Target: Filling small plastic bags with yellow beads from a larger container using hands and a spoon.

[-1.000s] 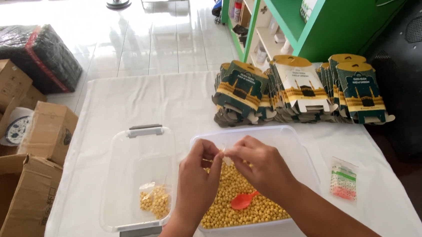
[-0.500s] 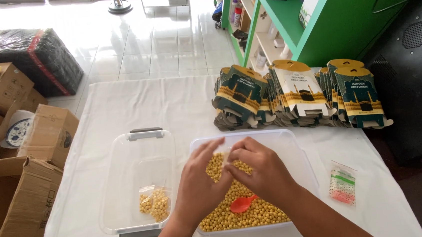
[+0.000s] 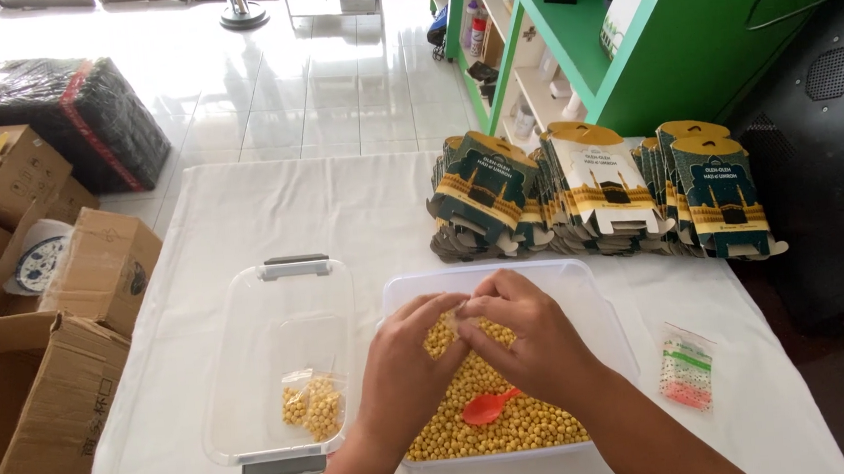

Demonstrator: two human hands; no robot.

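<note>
A big white cloth-covered surface [image 3: 340,213] fills the middle. At its far right side stands a row of dark green and gold folded card boxes [image 3: 599,193], leaning on each other. Near the right edge lies a small clear bag of green and pink bits [image 3: 685,369]. Left of the surface are brown cardboard boxes [image 3: 35,297], some open. Behind them sits a big black bundle wrapped in plastic with red tape [image 3: 61,110]. A bright green shelf unit [image 3: 627,30] stands at the back right. Next to it is a black speaker box [image 3: 835,134]. The floor has shiny white tiles [image 3: 308,65].
</note>
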